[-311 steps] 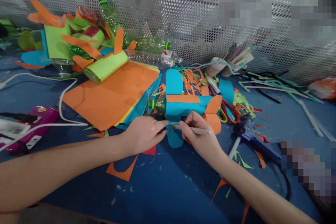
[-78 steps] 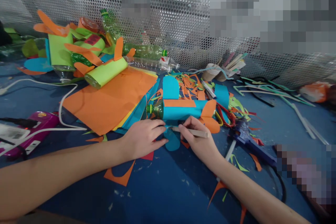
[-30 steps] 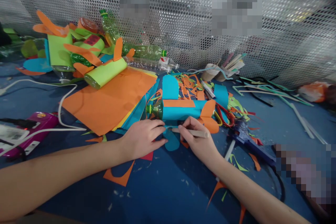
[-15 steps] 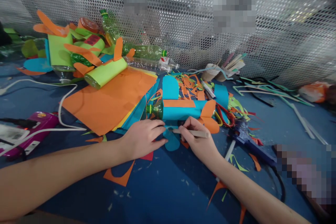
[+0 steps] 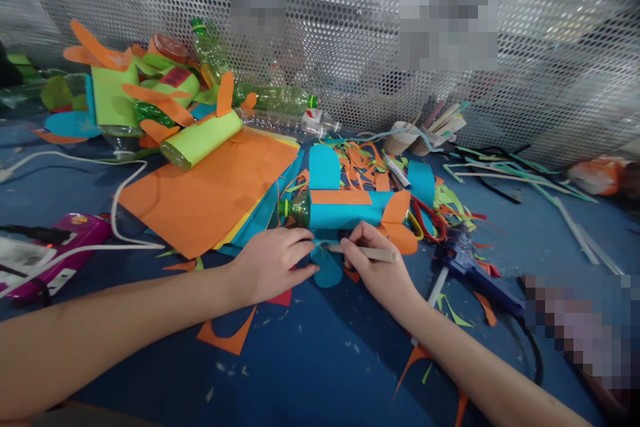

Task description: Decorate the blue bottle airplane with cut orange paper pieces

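A pale pen (image 5: 380, 254) is gripped in my right hand (image 5: 373, 257), its dark tip resting on a small rounded piece of blue paper (image 5: 327, 270). My left hand (image 5: 280, 260) lies with its fingers stretched and apart, fingertips touching the left edge of that piece. Just beyond both hands is a green-necked plastic bottle (image 5: 300, 209) on its side, wrapped in blue paper (image 5: 345, 213), with an orange strip along the top and orange fins at its right end.
Stacked coloured sheets (image 5: 215, 187) lie left of the bottle, under a lime-wrapped bottle (image 5: 205, 140). A blue glue gun (image 5: 480, 277) and scissors (image 5: 430, 220) are at the right. Paper scraps (image 5: 357, 163) litter the back, before a perforated metal screen (image 5: 350, 47). A purple power strip (image 5: 75, 247) sits left.
The pen tip has shifted very slightly on the blue paper. Both hands are otherwise in the same place.
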The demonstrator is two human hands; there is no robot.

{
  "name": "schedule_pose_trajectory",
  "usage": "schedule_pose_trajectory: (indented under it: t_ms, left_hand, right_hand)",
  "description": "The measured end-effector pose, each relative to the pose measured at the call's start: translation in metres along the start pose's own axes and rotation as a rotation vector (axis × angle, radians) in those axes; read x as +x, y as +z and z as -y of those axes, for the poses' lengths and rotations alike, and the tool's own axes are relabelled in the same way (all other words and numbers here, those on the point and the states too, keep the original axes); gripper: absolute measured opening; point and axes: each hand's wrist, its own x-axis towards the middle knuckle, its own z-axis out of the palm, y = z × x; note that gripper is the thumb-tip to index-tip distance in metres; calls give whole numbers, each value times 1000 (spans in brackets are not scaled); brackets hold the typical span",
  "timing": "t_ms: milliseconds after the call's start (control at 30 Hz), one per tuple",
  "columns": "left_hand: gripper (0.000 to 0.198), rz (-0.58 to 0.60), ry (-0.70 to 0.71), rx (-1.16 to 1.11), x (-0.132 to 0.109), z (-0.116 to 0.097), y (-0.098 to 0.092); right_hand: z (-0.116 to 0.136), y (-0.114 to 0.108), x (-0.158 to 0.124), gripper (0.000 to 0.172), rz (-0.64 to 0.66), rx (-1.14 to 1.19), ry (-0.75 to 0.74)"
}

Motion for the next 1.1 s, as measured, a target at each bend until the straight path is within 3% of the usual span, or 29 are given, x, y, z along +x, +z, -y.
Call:
schedule_pose_trajectory:
  t_ms: [1100]
  left_hand:
    - [32, 1, 2, 4, -1, 1, 0]
  right_hand:
    - [0, 0, 0, 22, -6, 5, 8]
